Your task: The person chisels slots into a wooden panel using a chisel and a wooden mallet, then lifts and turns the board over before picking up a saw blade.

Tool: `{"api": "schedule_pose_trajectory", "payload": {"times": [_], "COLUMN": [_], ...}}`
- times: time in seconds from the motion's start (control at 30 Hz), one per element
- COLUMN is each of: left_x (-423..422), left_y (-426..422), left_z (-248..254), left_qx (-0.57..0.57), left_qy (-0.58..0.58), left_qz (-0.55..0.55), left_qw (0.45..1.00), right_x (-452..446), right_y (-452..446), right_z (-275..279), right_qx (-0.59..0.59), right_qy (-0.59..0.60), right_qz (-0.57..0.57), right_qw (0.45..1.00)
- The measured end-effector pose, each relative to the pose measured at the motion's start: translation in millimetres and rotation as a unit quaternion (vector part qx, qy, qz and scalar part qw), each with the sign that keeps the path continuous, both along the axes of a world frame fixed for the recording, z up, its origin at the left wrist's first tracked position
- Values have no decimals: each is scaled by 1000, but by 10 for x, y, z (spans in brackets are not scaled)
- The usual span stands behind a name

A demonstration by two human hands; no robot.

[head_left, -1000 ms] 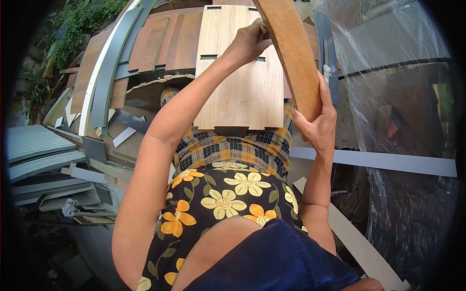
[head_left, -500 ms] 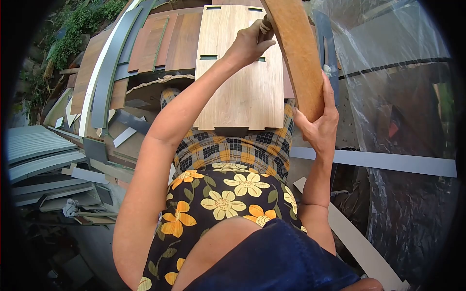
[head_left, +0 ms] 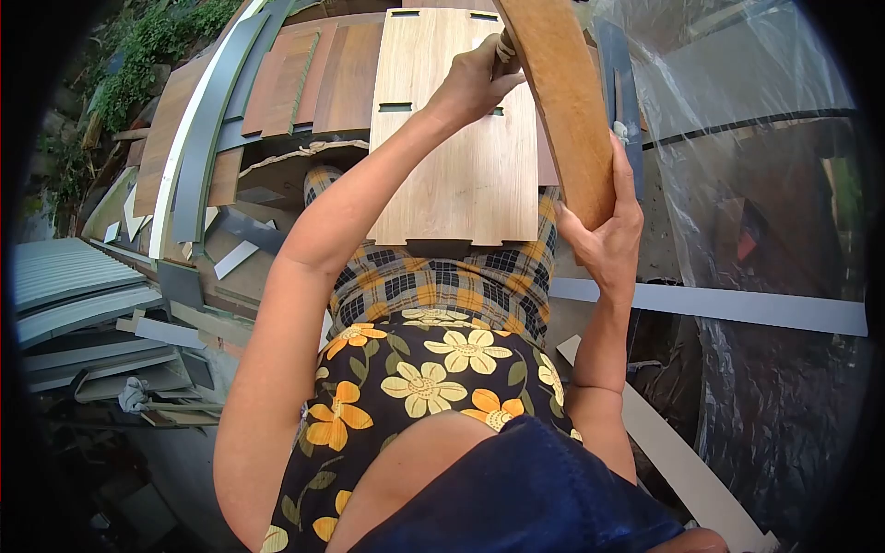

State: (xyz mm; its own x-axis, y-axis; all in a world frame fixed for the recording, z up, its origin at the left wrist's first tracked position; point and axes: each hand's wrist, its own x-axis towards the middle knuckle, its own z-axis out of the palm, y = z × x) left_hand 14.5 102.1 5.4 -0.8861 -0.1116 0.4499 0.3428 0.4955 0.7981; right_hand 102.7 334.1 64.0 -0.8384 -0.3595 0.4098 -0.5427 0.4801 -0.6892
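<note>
A person seated outdoors in plaid trousers [head_left: 442, 286] holds a brown plank [head_left: 570, 120] aslant over the right side of a pale wooden board [head_left: 452, 184], which lies across the lap. The right hand [head_left: 610, 230] clasps the plank's near end, thumb on one side and fingers along the other. The left hand [head_left: 470, 85] is at the plank's left edge farther up, its fingers curled with something pale [head_left: 503, 48] between them; whether they grip the plank or a smaller item is hidden. The far end of the plank runs out of the frame, and whether it touches the board cannot be told.

The step in hand appears to be steadying or placing the plank against the board, whose face has dark slots [head_left: 396, 107] and whose near edge is notched. Any shift of the plank would likely call for a firm right-hand hold at the near end, matched by the left, with the board kept level on the thighs.

Brown panels [head_left: 346, 83] and a curved gray strip [head_left: 207, 138] lie beyond at left; clear plastic sheeting [head_left: 737, 92] spreads at right.
</note>
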Motion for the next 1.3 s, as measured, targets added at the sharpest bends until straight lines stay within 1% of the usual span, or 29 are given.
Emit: {"api": "schedule_pose_trajectory", "payload": {"times": [0.07, 0.17, 0.2, 0.3, 0.4, 0.5, 0.6, 0.63, 0.7, 0.77, 0.83, 0.87, 0.9, 0.93, 1.03, 1.13, 1.23, 1.3], "left_x": [-50, -85, -113, -93, -45, -23, -71, -96, -141, -163, -136, -165, -210, -247, -152, -108, -219, -193], "left_y": [-17, 37, 42, 29, 46, 64, 63, 88, 126, 87, 102, 70, 27, 12, 91, 122, 110, 131], "left_z": [-43, -92, -85, -84, -78, -42, 2, -17, -79, -148, -177, -175, -176, -186, -128, -89, -115, -89], "left_qx": [0, -26, -34, -34, 1, 3, -67, -5, 118, 240, 228, 117, 6, -106, -24, -1, -60, -35], "left_qy": [-18, 8, 30, -15, 47, 28, -48, -4, 85, 24, 40, 69, 96, 123, 45, 4, 73, 19], "left_qz": [-14, -18, -11, 1, 12, 1, -48, -76, -133, -188, -159, -128, -98, -66, -27, -32, -54, -33], "left_qw": [1000, 999, 999, 999, 999, 1000, 995, 997, 980, 952, 960, 982, 991, 985, 998, 999, 994, 999], "right_x": [4, -9, -18, -30, -40, 12, 11, 6, -9, -22, 8, 12, 27, 26, -13, -19, -39, -62], "right_y": [13, -35, -60, -67, -17, 27, 22, 13, -42, -65, -73, -72, -66, -56, -17, -11, -43, -46], "right_z": [-6, -76, -107, -69, -34, 50, 11, -3, -42, -70, -80, -67, -39, -18, 18, -4, -41, -49], "right_qx": [-16, 57, 85, 35, 12, -3, 11, 41, 99, 87, 76, 58, 40, 22, 0, -7, 54, 42], "right_qy": [-4, -52, -35, -33, -1, -11, -7, -13, -23, -13, -17, -17, -18, -19, 25, 13, -70, -58], "right_qz": [17, -8, -32, -22, -16, -9, 5, -4, -21, -17, -12, -7, -4, -1, 11, 17, -9, -10], "right_qw": [1000, 997, 995, 999, 1000, 1000, 1000, 999, 995, 996, 997, 998, 999, 1000, 1000, 1000, 996, 997]}}
